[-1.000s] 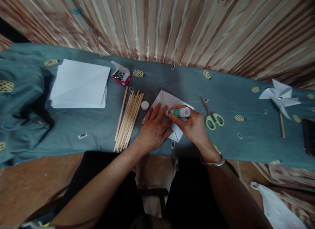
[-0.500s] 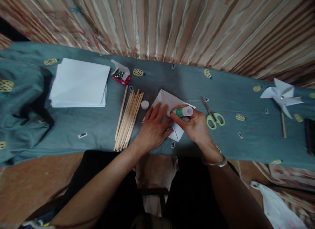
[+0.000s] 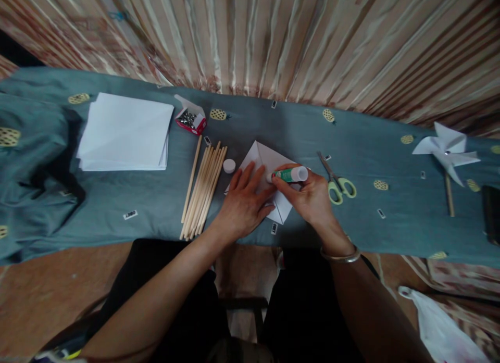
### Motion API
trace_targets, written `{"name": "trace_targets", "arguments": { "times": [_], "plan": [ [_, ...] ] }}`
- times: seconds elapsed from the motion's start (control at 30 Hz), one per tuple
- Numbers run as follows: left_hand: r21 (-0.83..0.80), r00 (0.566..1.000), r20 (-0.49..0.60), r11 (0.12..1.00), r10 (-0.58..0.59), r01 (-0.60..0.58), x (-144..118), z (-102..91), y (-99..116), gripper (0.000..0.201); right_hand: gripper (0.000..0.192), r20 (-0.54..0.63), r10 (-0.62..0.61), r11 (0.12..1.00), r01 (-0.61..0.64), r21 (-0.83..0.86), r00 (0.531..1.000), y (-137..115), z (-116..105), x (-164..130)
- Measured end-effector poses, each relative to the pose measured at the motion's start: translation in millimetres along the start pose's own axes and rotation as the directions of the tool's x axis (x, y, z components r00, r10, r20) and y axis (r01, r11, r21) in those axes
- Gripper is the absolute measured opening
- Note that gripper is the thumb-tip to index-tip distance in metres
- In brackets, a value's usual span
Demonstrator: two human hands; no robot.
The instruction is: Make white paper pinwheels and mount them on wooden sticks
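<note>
- We have one folded white paper [image 3: 271,159] on the desk [image 3: 375,144], nearest the middle of its near edge.
- Our left hand [image 3: 244,204] lies flat on it, fingers slightly spread, gripping nothing.
- Our right hand [image 3: 310,196] holds one glue stick [image 3: 289,175], its tip at the paper.
- Toward the desk's left end we count one white cap [image 3: 229,166], one bundle of sticks [image 3: 204,193] too overlapped to number, and one single stick [image 3: 191,180].
- Nearer the far edge, one open box [image 3: 198,127] contains many small metal pieces [image 3: 187,118]; one paper stack [image 3: 125,134] lies beyond.
- Toward the right end: one pair of scissors [image 3: 333,178], one pinwheel [image 3: 446,150].
</note>
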State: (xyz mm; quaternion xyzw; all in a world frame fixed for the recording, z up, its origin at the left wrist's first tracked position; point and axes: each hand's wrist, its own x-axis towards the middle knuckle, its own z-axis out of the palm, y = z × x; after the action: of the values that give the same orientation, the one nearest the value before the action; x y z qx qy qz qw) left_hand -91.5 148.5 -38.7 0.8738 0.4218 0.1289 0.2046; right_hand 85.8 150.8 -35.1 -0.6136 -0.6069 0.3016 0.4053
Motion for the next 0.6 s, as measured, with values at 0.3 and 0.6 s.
{"name": "trace_targets", "arguments": {
  "times": [0.3,0.6],
  "plan": [
    [-0.003,1.000,0.003,1.000,-0.005,0.005,1,-0.9,1,0.043,0.025,-0.023,0.012,0.996,-0.010,0.084,1.000,-1,7,0],
    [-0.019,0.992,-0.103,0.997,0.067,-0.069,-3,-0.5,-2,0.046,0.018,0.026,0.315,0.609,-0.223,0.761,0.949,-4,-3,16]
  ]
}}
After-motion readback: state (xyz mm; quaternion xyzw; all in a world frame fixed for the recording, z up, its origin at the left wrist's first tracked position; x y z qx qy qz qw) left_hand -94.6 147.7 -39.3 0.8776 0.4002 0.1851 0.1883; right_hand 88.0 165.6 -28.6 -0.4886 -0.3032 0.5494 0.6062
